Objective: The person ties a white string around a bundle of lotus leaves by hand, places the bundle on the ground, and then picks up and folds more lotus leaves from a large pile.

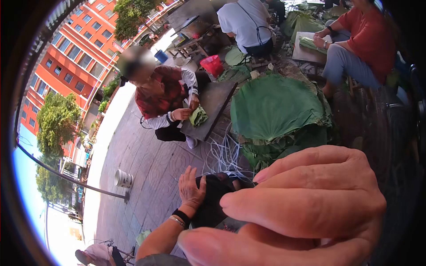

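My right hand (pixel 306 204) looms large, very close to the camera. Its fingers are bent, the thumb stands apart from them below, and nothing shows between them. Farther down, my left hand (pixel 191 190), with a black band and a bracelet at the wrist, rests on dark cloth that looks like my trouser leg (pixel 206 206). Its fingers are stretched out and hold nothing. Just beyond lies a tangle of thin white strips (pixel 226 155). Beside the strips is a pile of big green lotus leaves (pixel 277 106), nearest to my right hand in the picture.
Across from me a person in a red patterned top (pixel 162 91) handles a folded leaf bundle (pixel 198 116) on a dark board (pixel 217 104). Another person in red (pixel 370 40) works at a pale board (pixel 308 52). A white bucket (pixel 123 178) and red plastic bag (pixel 212 65) stand on the paving.
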Available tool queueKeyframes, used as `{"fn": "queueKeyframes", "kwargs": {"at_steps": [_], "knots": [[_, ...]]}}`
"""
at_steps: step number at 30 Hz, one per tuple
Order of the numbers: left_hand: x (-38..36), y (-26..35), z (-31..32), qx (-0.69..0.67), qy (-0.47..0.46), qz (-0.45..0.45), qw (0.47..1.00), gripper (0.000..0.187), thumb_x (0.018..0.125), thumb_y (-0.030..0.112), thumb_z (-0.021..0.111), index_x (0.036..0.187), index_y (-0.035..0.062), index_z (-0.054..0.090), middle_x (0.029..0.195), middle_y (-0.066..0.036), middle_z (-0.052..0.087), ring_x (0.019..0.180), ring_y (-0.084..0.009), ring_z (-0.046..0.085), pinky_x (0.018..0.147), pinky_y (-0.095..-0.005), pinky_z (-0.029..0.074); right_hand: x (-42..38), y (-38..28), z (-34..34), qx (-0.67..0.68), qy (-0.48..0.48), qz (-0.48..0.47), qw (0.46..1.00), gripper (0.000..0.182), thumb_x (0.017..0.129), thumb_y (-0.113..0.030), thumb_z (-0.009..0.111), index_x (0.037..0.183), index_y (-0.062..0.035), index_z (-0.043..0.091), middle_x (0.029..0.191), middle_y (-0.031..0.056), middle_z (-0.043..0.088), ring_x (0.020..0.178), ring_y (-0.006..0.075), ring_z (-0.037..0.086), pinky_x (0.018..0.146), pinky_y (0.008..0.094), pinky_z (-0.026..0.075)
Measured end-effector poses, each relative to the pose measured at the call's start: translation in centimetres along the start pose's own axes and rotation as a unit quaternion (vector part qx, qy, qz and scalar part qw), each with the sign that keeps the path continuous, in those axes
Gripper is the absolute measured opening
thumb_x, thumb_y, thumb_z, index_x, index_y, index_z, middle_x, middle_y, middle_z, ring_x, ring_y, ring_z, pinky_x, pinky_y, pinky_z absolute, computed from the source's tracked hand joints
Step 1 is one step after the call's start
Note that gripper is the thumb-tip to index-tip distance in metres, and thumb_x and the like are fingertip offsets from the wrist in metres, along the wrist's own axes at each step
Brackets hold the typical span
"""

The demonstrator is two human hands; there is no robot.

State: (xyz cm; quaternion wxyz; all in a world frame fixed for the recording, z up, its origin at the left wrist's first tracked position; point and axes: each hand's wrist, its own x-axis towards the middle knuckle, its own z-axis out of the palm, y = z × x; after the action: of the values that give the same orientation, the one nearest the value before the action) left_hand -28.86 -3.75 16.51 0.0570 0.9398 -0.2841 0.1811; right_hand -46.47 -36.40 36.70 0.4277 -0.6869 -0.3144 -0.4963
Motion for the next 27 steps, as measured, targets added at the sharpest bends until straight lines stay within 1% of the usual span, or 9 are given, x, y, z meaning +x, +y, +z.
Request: {"fn": "queueKeyframes", "kwargs": {"at_steps": [6, 13, 16, 17, 20, 21, 24, 25, 27], "knots": [[-0.5, -0.9, 1.2, 0.005, -0.004, 0.004, 1.000, 0.047, 0.087, 0.033, 0.065, 0.122, 0.0018, 0.059, 0.133, -0.021, 0.055, 0.122, -0.0381, 0.052, 0.108, -0.0491, 0.036, -0.3, -1.9, -0.9, 0.017, 0.005, 0.050, 0.999, 0.014, 0.074, -0.015, 0.070, 0.077, -0.0020, 0.068, 0.066, 0.0076, 0.060, 0.055, 0.0163, 0.058, 0.050, 0.0256, 0.050], [-0.3, -0.5, 0.8, 0.011, -0.007, 0.001, 1.000, 0.047, 0.088, 0.033, 0.064, 0.123, 0.0019, 0.058, 0.134, -0.021, 0.054, 0.122, -0.0383, 0.052, 0.107, -0.0480, 0.037, -0.4, -3.3, -0.8, 0.010, 0.025, 0.088, 0.996, 0.014, 0.075, -0.016, 0.070, 0.076, -0.0025, 0.066, 0.066, 0.0079, 0.060, 0.056, 0.0168, 0.058, 0.051, 0.0260, 0.050], [-0.9, -1.7, 2.6, 0.001, 0.011, -0.020, 1.000, 0.046, 0.089, 0.032, 0.063, 0.123, 0.0017, 0.058, 0.135, -0.021, 0.054, 0.122, -0.0385, 0.052, 0.107, -0.0477, 0.038, -0.3, -3.5, -0.6, 0.013, 0.029, 0.119, 0.992, 0.014, 0.076, -0.016, 0.069, 0.076, -0.0026, 0.065, 0.066, 0.0081, 0.059, 0.056, 0.0171, 0.058, 0.051, 0.0262, 0.049], [0.1, 0.4, -0.2, 0.001, -0.012, 0.001, 1.000, 0.045, 0.089, 0.031, 0.062, 0.123, 0.0012, 0.058, 0.135, -0.021, 0.054, 0.121, -0.0390, 0.052, 0.106, -0.0478, 0.038, -0.5, -3.4, -0.5, 0.016, 0.033, 0.128, 0.991, 0.014, 0.076, -0.016, 0.069, 0.076, -0.0027, 0.065, 0.066, 0.0081, 0.059, 0.056, 0.0172, 0.058, 0.051, 0.0262, 0.049], [-0.5, -0.5, 1.2, 0.012, 0.019, 0.011, 1.000, 0.045, 0.089, 0.031, 0.062, 0.123, 0.0012, 0.058, 0.135, -0.022, 0.054, 0.120, -0.0391, 0.053, 0.105, -0.0476, 0.038, -0.8, -3.5, -0.6, 0.018, 0.035, 0.141, 0.989, 0.014, 0.077, -0.016, 0.069, 0.075, -0.0029, 0.064, 0.066, 0.0083, 0.059, 0.056, 0.0174, 0.057, 0.051, 0.0264, 0.049], [-0.4, -1.0, 1.3, 0.029, 0.002, 0.017, 0.999, 0.045, 0.089, 0.031, 0.063, 0.123, 0.0012, 0.058, 0.135, -0.022, 0.054, 0.120, -0.0385, 0.053, 0.105, -0.0473, 0.038, -0.8, -3.6, -0.6, 0.015, 0.039, 0.142, 0.989, 0.014, 0.077, -0.016, 0.069, 0.075, -0.0030, 0.064, 0.066, 0.0083, 0.059, 0.057, 0.0175, 0.057, 0.051, 0.0265, 0.049], [-0.3, -1.0, 0.9, 0.012, -0.011, 0.007, 1.000, 0.046, 0.089, 0.032, 0.063, 0.122, 0.0013, 0.059, 0.135, -0.021, 0.054, 0.120, -0.0381, 0.053, 0.105, -0.0467, 0.038, -0.2, -4.4, -0.8, 0.014, 0.048, 0.155, 0.987, 0.014, 0.077, -0.016, 0.069, 0.075, -0.0032, 0.063, 0.067, 0.0084, 0.059, 0.057, 0.0177, 0.057, 0.052, 0.0266, 0.049], [-0.3, -0.9, 1.0, 0.011, 0.002, 0.011, 1.000, 0.044, 0.088, 0.031, 0.064, 0.122, 0.0026, 0.059, 0.134, -0.022, 0.055, 0.122, -0.0383, 0.053, 0.102, -0.0462, 0.040, -0.2, -4.7, -0.8, 0.013, 0.051, 0.157, 0.986, 0.014, 0.077, -0.016, 0.069, 0.075, -0.0032, 0.063, 0.067, 0.0085, 0.059, 0.057, 0.0178, 0.057, 0.052, 0.0267, 0.049], [-0.3, -0.9, 1.1, 0.010, 0.004, 0.012, 1.000, 0.045, 0.088, 0.031, 0.064, 0.122, 0.0019, 0.059, 0.134, -0.021, 0.054, 0.120, -0.0380, 0.053, 0.103, -0.0459, 0.040, -0.2, -5.0, -0.9, 0.012, 0.056, 0.159, 0.986, 0.015, 0.078, -0.016, 0.069, 0.075, -0.0033, 0.062, 0.067, 0.0086, 0.059, 0.057, 0.0180, 0.057, 0.052, 0.0268, 0.049]]}}
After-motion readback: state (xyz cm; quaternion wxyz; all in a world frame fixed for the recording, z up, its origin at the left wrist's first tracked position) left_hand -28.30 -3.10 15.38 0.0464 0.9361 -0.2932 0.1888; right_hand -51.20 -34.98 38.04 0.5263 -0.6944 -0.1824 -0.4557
